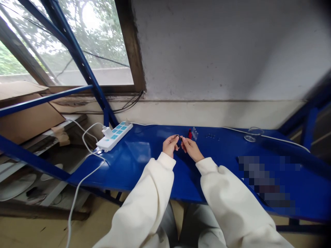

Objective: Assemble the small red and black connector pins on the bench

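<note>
Above the blue tabletop point(144, 165), my left hand point(170, 144) and my right hand point(190, 147) meet with fingertips nearly together. Both are closed in a pinch on a small, thin, dark loop-like piece point(180, 137); its exact kind is too small to make out. Just behind my right hand stand a small red bottle point(190, 133) and several clear little tubes point(194, 133). Farther right on the table lie several tiny dark pieces point(211, 136).
A white power strip point(115, 136) with a plugged-in adapter sits at the left, its cable point(77, 193) hanging over the edge. A clear round object point(249, 138) lies at the right by a white cable. Blue frame posts point(85, 69) rise left. A blurred patch point(266, 182) covers something right.
</note>
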The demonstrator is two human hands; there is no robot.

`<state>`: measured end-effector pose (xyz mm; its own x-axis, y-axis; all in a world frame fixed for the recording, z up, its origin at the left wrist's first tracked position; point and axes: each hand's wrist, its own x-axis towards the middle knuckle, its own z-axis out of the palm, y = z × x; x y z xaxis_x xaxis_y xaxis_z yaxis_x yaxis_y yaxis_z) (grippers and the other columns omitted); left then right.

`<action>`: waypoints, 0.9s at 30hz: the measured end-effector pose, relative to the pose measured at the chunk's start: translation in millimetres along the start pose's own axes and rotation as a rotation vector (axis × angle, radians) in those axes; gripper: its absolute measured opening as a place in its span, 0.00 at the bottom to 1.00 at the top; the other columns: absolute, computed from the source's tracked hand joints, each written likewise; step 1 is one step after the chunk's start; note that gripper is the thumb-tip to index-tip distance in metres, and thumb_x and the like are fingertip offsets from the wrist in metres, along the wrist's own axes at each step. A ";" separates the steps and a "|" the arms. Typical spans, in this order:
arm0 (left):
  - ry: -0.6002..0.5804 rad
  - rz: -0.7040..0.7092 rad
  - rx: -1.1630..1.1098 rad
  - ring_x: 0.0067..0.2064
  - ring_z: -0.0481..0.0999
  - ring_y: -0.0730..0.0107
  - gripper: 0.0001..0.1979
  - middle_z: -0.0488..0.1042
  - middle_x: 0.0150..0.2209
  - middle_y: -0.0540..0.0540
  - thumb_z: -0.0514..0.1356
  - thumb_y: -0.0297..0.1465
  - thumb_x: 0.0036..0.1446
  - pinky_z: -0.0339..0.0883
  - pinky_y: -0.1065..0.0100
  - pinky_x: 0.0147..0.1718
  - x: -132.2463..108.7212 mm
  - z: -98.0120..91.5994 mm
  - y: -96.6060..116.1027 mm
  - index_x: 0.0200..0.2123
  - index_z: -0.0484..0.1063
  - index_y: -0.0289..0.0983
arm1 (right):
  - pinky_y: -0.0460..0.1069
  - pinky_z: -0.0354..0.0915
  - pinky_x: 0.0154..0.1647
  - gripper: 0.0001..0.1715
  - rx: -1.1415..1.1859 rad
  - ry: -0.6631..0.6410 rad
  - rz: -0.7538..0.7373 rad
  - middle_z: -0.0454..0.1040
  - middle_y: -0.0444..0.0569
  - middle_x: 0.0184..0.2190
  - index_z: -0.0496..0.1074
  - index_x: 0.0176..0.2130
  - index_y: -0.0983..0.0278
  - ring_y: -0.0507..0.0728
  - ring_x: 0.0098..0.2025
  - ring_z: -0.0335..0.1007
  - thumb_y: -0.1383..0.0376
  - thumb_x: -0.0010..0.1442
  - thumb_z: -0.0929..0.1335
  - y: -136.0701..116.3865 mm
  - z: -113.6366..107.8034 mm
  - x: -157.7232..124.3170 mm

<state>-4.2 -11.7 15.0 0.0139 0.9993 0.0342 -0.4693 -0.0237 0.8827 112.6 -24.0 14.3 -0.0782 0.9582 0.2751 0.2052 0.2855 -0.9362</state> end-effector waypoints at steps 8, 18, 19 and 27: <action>0.054 0.030 -0.019 0.14 0.60 0.86 0.19 0.75 0.35 0.42 0.65 0.37 0.39 0.52 0.75 0.14 -4.7 6.1 5.3 0.34 0.71 0.32 | 0.44 0.56 0.21 0.25 -0.152 0.090 -0.105 0.63 0.42 0.17 0.62 0.23 0.63 0.49 0.18 0.58 0.48 0.57 0.56 0.5 -0.4 0.2; 0.095 0.067 -0.013 0.14 0.61 0.85 0.17 0.76 0.33 0.42 0.64 0.37 0.40 0.52 0.75 0.14 -5.2 6.3 5.0 0.33 0.71 0.32 | 0.45 0.53 0.25 0.24 -0.736 0.229 -0.329 0.68 0.48 0.23 0.65 0.26 0.64 0.52 0.24 0.63 0.55 0.62 0.52 -0.2 -2.6 -0.6; 0.100 0.065 -0.015 0.14 0.61 0.85 0.17 0.76 0.33 0.42 0.64 0.37 0.40 0.52 0.75 0.14 -5.4 6.7 5.5 0.32 0.71 0.31 | 0.45 0.52 0.25 0.25 -0.770 0.231 -0.341 0.69 0.48 0.23 0.65 0.27 0.64 0.52 0.25 0.63 0.55 0.62 0.52 0.4 -3.0 -0.1; 0.118 0.049 -0.058 0.15 0.60 0.85 0.16 0.76 0.32 0.42 0.64 0.36 0.39 0.51 0.75 0.14 -4.6 7.7 7.6 0.30 0.71 0.31 | 0.45 0.48 0.22 0.27 -0.921 0.237 -0.386 0.70 0.50 0.25 0.67 0.29 0.65 0.52 0.25 0.64 0.54 0.63 0.50 1.4 -4.1 1.9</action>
<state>-1.1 -16.6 25.1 -0.1130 0.9934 0.0183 -0.5175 -0.0746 0.8524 116.7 -21.7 14.4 -0.1233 0.7488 0.6513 0.8837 0.3814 -0.2712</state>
